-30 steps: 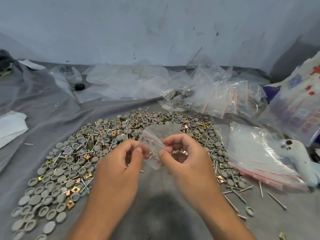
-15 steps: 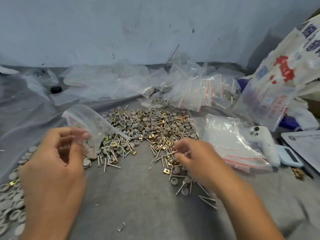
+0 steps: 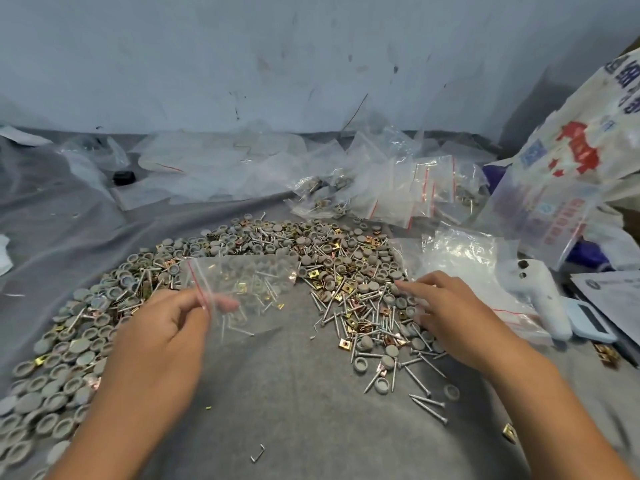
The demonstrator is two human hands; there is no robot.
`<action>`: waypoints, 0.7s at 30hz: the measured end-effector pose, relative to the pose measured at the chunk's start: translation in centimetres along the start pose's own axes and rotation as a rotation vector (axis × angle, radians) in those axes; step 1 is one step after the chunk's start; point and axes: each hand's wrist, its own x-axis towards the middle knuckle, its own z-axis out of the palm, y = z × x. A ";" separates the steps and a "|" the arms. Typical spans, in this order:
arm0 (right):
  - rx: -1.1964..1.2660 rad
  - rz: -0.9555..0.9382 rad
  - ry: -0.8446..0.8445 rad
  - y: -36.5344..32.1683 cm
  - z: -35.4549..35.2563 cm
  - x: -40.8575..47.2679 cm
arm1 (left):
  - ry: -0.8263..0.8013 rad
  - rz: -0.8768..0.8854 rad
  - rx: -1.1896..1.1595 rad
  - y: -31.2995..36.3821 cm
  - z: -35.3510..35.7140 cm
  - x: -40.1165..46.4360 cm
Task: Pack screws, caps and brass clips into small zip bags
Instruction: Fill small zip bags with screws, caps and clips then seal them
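A wide pile of grey caps (image 3: 86, 355), silver screws (image 3: 349, 317) and brass clips (image 3: 344, 344) lies spread on the grey cloth. My left hand (image 3: 162, 337) pinches a small clear zip bag (image 3: 249, 282) by its red-striped mouth and holds it just above the pile's middle. The bag looks empty; parts show through it. My right hand (image 3: 446, 313) rests on the right part of the pile, fingers stretched out and spread over screws and caps, holding nothing that I can see.
Filled zip bags (image 3: 381, 192) lie heaped at the back. A stack of empty bags (image 3: 464, 254), a white device (image 3: 535, 296) and a calculator (image 3: 588, 322) sit right of my right hand. A large printed sack (image 3: 571, 143) stands at far right. Loose screws (image 3: 427, 407) lie near my right forearm.
My right hand let go of the bag and moved right onto the pile. My left hand kept the bag, swung it left, then brought it back over the pile's middle.
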 end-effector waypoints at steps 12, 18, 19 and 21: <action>0.042 0.036 -0.027 -1.0 0.4 1.0 | -0.130 -0.048 -0.223 0.7 -0.8 -0.2; 0.106 0.104 0.000 -1.5 0.3 1.2 | 0.044 0.032 0.036 0.8 -0.3 -0.5; 0.109 0.113 0.007 -1.6 0.2 1.2 | 0.068 0.056 0.079 0.7 -0.2 -0.5; 0.115 0.136 0.028 -1.7 0.1 1.3 | 0.085 0.105 0.117 0.6 0.1 -0.4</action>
